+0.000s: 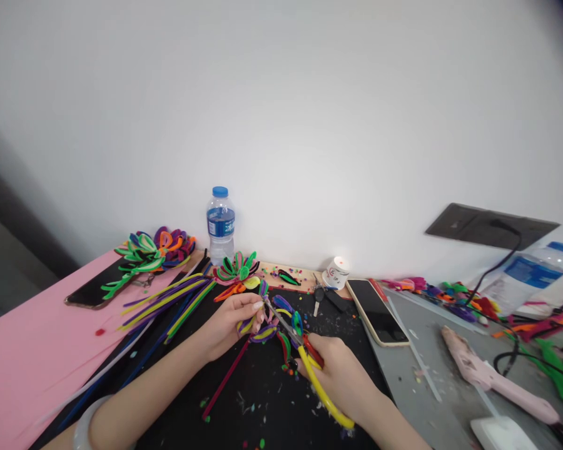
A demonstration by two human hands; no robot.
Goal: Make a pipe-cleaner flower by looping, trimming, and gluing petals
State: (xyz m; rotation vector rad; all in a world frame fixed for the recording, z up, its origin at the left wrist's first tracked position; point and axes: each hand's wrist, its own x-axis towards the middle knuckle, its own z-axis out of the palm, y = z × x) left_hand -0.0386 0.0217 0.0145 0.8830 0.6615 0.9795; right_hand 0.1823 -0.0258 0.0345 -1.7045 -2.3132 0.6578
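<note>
My left hand (234, 322) pinches a purple and yellow piece of pipe cleaner (246, 325) between thumb and fingers. My right hand (335, 369) is closed round the long-nosed pliers (288, 328), which have red and yellow handles. Their narrow metal tip meets the piece at my left fingertips; whether the jaws are closed on it I cannot tell. Just beyond lie bent blue and green pipe cleaner loops (293, 312). A dark pink pipe cleaner (228, 378) slants across the black mat (244, 406) below my left hand.
Straight pipe cleaners (169, 306) and pipe cleaner flowers (237, 269) lie left. A water bottle (221, 225) and paper cup (336, 273) stand by the wall. Keys (318, 299), a phone (378, 312), a pink glue gun (497, 378) and its cord (516, 325) are on the right.
</note>
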